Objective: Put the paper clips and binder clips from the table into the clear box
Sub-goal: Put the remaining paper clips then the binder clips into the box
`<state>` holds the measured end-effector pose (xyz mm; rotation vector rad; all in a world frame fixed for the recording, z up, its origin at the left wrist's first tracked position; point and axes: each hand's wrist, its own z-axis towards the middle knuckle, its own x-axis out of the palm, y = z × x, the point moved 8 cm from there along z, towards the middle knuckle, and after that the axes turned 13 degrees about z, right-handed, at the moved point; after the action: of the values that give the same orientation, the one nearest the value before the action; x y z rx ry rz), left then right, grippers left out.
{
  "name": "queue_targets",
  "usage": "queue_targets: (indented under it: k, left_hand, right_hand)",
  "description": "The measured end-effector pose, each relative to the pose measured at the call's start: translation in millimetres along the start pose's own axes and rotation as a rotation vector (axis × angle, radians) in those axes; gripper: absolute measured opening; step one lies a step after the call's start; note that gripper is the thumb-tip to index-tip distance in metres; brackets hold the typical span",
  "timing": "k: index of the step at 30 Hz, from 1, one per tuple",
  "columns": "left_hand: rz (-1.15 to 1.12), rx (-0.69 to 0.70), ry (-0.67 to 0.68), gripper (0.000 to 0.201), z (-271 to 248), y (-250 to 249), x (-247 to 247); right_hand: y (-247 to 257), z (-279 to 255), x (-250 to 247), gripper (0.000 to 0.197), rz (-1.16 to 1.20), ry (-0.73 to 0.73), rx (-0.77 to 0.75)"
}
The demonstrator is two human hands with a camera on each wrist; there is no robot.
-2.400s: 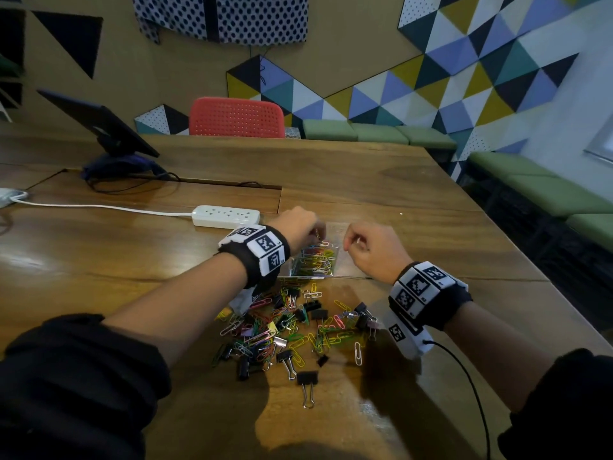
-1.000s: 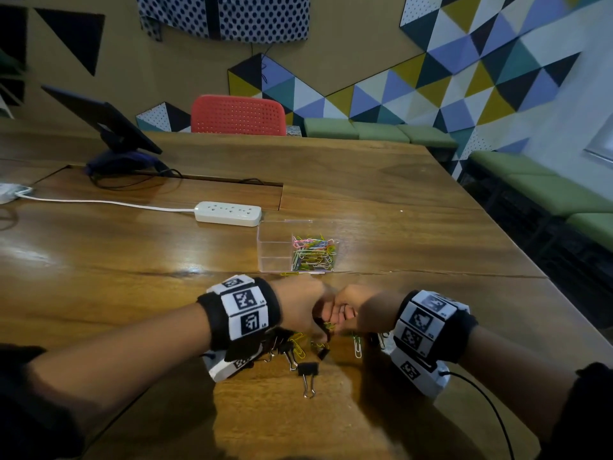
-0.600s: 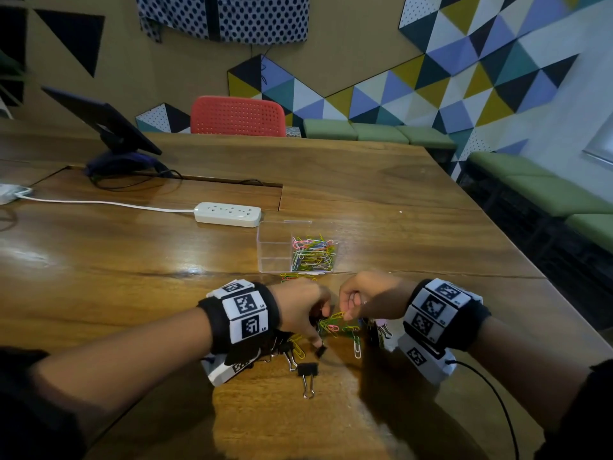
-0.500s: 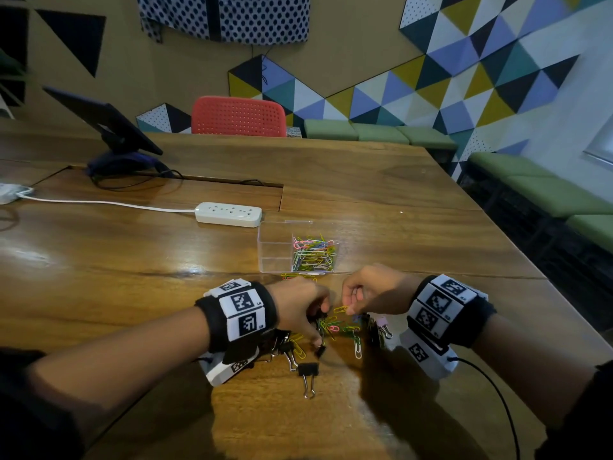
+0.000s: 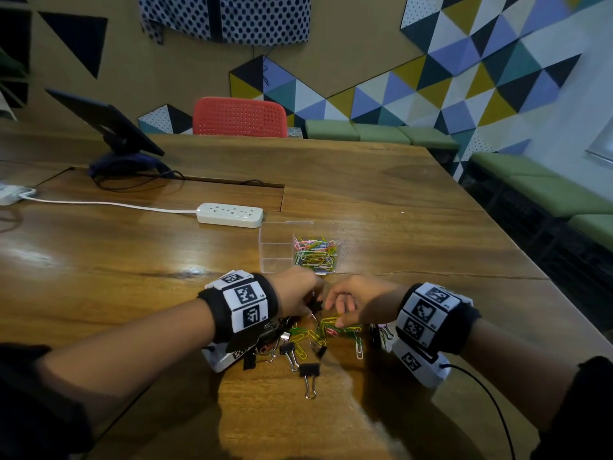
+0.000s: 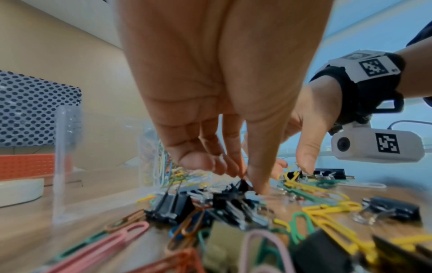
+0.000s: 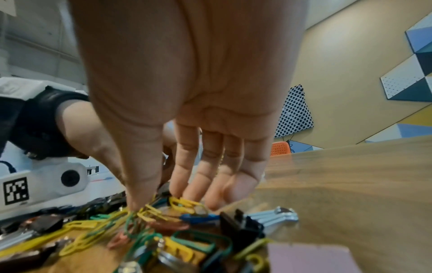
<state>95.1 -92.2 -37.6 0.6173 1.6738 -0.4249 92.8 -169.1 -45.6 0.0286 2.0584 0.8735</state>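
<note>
A clear box [image 5: 275,240] stands on the wooden table just beyond my hands, and its right compartment holds coloured paper clips [image 5: 315,255]. A mixed pile of paper clips and black binder clips [image 5: 308,336] lies under both hands. My left hand [image 5: 315,302] pinches a small black binder clip [image 6: 243,184] between thumb and fingertips at the pile's far edge. My right hand [image 5: 335,313] reaches down beside it. Its thumb and fingertips [image 7: 177,192] close on a tangle of yellow and green paper clips [image 7: 151,210]. The two hands nearly touch.
A lone black binder clip [image 5: 310,376] lies nearest to me. A white power strip [image 5: 230,214] with its cord sits left of the box, with a tablet on a stand [image 5: 109,124] behind it. The table's edge runs along the right, beside green benches [image 5: 544,190].
Both hands left the box and came down onto the pile. In the last half second the right hand moved left and down toward the left hand.
</note>
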Motion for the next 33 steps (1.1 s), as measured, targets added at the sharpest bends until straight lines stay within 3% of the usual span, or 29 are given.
queue_targets:
  k: [7,15,18,22,25,33]
  left_hand:
    - [-0.018,-0.012,-0.109,0.029,-2.4,4.5,-14.7]
    - [-0.108,-0.133,-0.152,0.029,-5.9,23.3,-20.3]
    - [-0.111,-0.169,-0.143,0.029,-7.1,30.5,-19.8]
    - [-0.226,-0.191,-0.137,0.023,-6.3,37.5,-13.6]
    - [-0.372,-0.187,-0.160,0.022,-6.6,36.5,-14.7]
    - [-0.681,-0.233,-0.306,0.018,-14.2,43.1,-36.5]
  right_hand:
    - [2.5,1.1,5.4,0.057,-0.160,-0.023,0.029]
    - [4.5,3.7,9.1,0.024,-0.163,-0.010,-0.040]
    - [3.9,4.4,7.7,0.023,-0.140,-0.015,-0.051]
    - [4.4,5.5,-5.8,0.041,-0.062,-0.170,-0.047]
    - [6.6,8.2,-6.2,0.051,-0.031,-0.187,-0.008]
    - [2.2,10.9,-13.9,0.018,0.185,-0.286,-0.046]
